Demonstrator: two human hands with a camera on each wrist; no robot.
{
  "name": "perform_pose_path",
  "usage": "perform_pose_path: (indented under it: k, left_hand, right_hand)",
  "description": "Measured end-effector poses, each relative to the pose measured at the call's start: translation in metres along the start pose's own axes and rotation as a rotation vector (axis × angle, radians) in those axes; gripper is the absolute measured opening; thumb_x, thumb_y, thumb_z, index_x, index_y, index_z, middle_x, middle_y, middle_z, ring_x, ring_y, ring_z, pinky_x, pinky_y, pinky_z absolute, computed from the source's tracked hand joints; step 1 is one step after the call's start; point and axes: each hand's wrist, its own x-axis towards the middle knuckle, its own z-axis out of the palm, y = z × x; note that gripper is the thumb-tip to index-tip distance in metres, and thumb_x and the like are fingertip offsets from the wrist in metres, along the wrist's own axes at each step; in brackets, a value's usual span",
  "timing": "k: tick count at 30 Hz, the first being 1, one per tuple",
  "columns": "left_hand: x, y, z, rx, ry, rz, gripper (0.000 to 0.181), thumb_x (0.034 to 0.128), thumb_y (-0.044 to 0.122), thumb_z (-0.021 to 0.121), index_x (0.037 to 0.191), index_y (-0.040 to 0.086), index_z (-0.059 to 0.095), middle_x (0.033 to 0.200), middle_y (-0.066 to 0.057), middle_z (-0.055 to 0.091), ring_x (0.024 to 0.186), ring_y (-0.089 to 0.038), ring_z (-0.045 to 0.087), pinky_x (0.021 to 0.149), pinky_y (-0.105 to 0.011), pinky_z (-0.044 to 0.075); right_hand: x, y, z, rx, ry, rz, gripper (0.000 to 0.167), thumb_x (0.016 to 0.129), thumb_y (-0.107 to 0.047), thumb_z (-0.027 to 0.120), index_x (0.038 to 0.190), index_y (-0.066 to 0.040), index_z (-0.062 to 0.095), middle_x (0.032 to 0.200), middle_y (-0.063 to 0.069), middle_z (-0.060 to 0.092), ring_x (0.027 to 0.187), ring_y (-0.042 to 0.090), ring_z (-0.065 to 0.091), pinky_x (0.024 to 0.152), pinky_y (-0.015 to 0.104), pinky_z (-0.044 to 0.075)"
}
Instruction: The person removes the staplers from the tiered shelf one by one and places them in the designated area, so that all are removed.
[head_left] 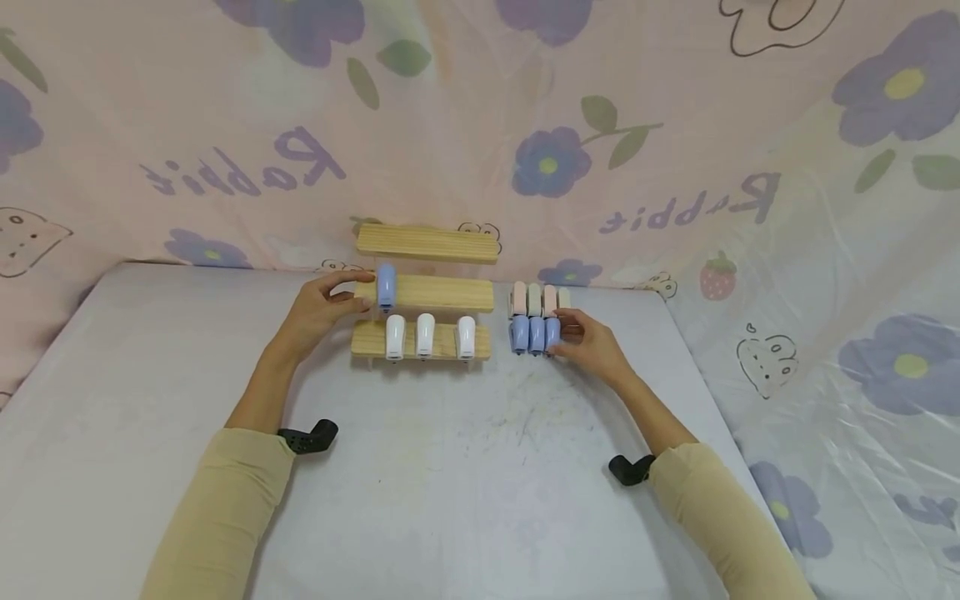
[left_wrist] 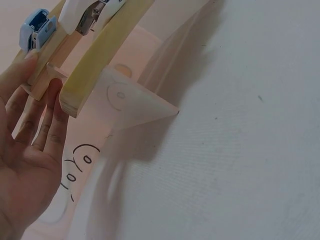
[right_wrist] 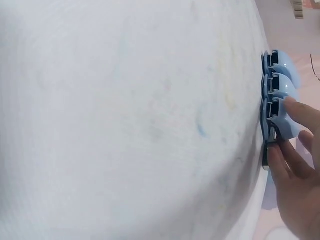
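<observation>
A wooden rack has three tiers. On its middle shelf (head_left: pixel 450 293) stands a blue mini stapler (head_left: pixel 386 286) near the left end. My left hand (head_left: pixel 318 310) grips that end beside the stapler; in the left wrist view the thumb lies close to the blue stapler (left_wrist: pixel 37 30), other fingers behind the board. Three white mini staplers (head_left: pixel 425 336) stand on the lower shelf (head_left: pixel 483 343). Right of the rack, three blue mini staplers (head_left: pixel 520 333) form a front row. My right hand (head_left: pixel 592 343) pinches the rightmost blue stapler (right_wrist: pixel 286 125), which touches its neighbour.
Behind the blue row stand several pink and pale green staplers (head_left: pixel 534 300). The top shelf (head_left: pixel 427 242) is a bare wooden board. A white cloth covers the table (head_left: pixel 450 483); a patterned curtain (head_left: pixel 450 142) hangs behind. Black wrist mounts (head_left: pixel 309 437) sit at both sleeves.
</observation>
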Motion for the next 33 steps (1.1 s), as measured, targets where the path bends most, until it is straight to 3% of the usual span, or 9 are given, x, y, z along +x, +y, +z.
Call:
perform_pose_path:
  k: [9, 15, 18, 25, 33]
  left_hand:
    - [0.002, -0.002, 0.0, -0.009, 0.001, 0.003, 0.043, 0.0904, 0.006, 0.073, 0.131, 0.004, 0.062, 0.143, -0.007, 0.048, 0.091, -0.011, 0.066, 0.085, -0.026, 0.055]
    - [0.0, -0.001, 0.0, -0.004, -0.005, 0.009, 0.041, 0.0902, 0.008, 0.074, 0.13, 0.007, 0.064, 0.144, -0.007, 0.047, 0.092, -0.011, 0.066, 0.087, -0.029, 0.054]
    - [0.0, 0.0, 0.0, -0.009, -0.006, 0.01, 0.041, 0.09, 0.008, 0.074, 0.13, 0.007, 0.064, 0.145, -0.008, 0.046, 0.091, -0.011, 0.065, 0.087, -0.028, 0.054]
    - [0.0, 0.003, 0.001, -0.007, -0.003, -0.001, 0.042, 0.09, 0.007, 0.074, 0.13, 0.006, 0.064, 0.144, -0.006, 0.046, 0.092, -0.011, 0.066, 0.086, -0.026, 0.054]
    - [-0.001, 0.003, 0.0, 0.013, -0.014, 0.001, 0.041, 0.0904, 0.007, 0.073, 0.13, 0.005, 0.063, 0.146, -0.009, 0.045, 0.095, -0.011, 0.065, 0.086, -0.022, 0.052]
  right_hand:
    - [0.004, -0.011, -0.011, 0.038, 0.044, -0.08, 0.055, 0.086, -0.003, 0.077, 0.135, 0.004, 0.054, 0.13, 0.023, 0.06, 0.122, 0.036, 0.057, 0.104, 0.042, 0.045]
    - [-0.002, -0.045, -0.011, 0.117, 0.073, -0.181, 0.052, 0.087, 0.005, 0.073, 0.134, 0.012, 0.052, 0.131, 0.032, 0.055, 0.123, 0.045, 0.053, 0.103, 0.056, 0.042]
    - [-0.003, -0.06, -0.01, 0.117, 0.083, -0.229, 0.051, 0.086, 0.008, 0.073, 0.132, 0.014, 0.052, 0.13, 0.033, 0.055, 0.122, 0.046, 0.053, 0.102, 0.053, 0.044]
    - [-0.001, -0.079, -0.004, 0.13, 0.1, -0.273, 0.052, 0.084, 0.01, 0.073, 0.132, 0.015, 0.052, 0.131, 0.031, 0.056, 0.121, 0.047, 0.053, 0.102, 0.052, 0.045]
    - [0.007, -0.096, 0.011, 0.23, 0.091, -0.343, 0.05, 0.085, 0.01, 0.072, 0.131, 0.014, 0.053, 0.129, 0.031, 0.057, 0.12, 0.046, 0.054, 0.102, 0.054, 0.043]
